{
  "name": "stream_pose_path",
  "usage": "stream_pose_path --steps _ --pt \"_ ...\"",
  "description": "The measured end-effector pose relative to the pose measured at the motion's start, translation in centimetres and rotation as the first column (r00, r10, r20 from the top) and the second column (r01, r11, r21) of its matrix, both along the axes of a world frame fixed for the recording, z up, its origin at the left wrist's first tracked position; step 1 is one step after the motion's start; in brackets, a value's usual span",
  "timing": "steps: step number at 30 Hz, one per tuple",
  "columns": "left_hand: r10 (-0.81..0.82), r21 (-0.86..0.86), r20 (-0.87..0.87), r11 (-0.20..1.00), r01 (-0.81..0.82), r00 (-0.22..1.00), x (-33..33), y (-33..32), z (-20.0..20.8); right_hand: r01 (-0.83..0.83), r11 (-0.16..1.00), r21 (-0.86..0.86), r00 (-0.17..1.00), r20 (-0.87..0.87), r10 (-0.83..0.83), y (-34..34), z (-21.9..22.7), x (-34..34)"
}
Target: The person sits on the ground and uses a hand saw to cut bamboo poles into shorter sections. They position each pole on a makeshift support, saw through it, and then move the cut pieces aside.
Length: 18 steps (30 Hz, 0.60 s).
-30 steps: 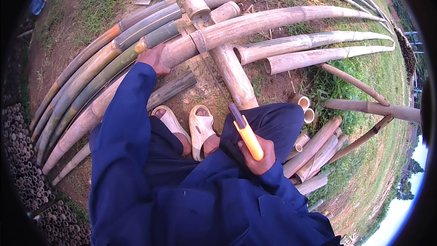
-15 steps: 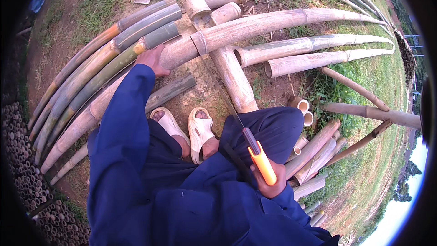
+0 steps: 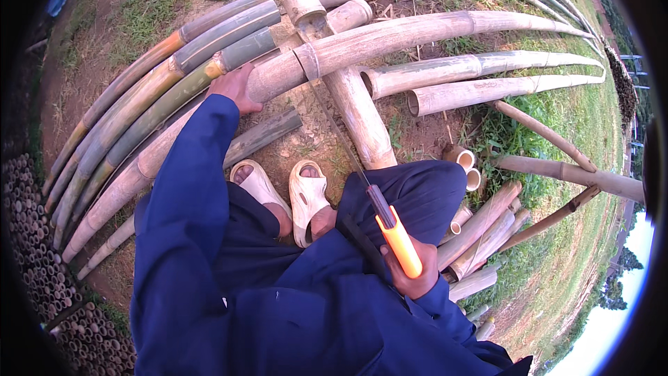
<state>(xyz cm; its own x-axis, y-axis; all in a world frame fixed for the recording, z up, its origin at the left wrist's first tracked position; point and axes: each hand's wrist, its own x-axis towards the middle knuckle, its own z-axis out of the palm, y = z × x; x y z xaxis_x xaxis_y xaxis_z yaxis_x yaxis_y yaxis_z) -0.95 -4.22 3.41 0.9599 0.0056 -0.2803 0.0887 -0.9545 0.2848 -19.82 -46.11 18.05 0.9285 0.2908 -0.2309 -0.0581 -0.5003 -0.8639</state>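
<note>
A long pale bamboo pole runs across in front of me, resting over a thicker bamboo piece that lies crosswise under it. My left hand is closed over the pole, left of a dark cut line near a joint. My right hand is closed round the orange handle of a hand saw above my right knee. The saw's thin blade slants up and away to the left, with its far end at the cut in the pole.
Several greenish bamboo poles lie to the left. Two cut poles lie at right. Short split and round offcuts are heaped beside my right knee. A short bamboo piece lies by my sandals. Stacked bamboo ends fill the far left.
My right hand and the saw have shifted slightly forward, away from me, along the blade's line. My left hand keeps its hold on the bamboo pole.
</note>
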Motion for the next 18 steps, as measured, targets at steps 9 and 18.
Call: stream_pose_path --steps 9,18 --pt "0.003 -0.012 -0.023 1.0 -0.003 1.0 0.4 0.4 0.3 0.027 0.999 0.028 0.996 0.09 -0.029 3.5 -2.8 3.9" --pt "-0.055 -0.197 -0.06 0.979 0.043 0.997 2.5 1.6 -0.3 0.057 0.998 0.02 0.998 0.024 -0.057 4.6 -4.4 4.9"
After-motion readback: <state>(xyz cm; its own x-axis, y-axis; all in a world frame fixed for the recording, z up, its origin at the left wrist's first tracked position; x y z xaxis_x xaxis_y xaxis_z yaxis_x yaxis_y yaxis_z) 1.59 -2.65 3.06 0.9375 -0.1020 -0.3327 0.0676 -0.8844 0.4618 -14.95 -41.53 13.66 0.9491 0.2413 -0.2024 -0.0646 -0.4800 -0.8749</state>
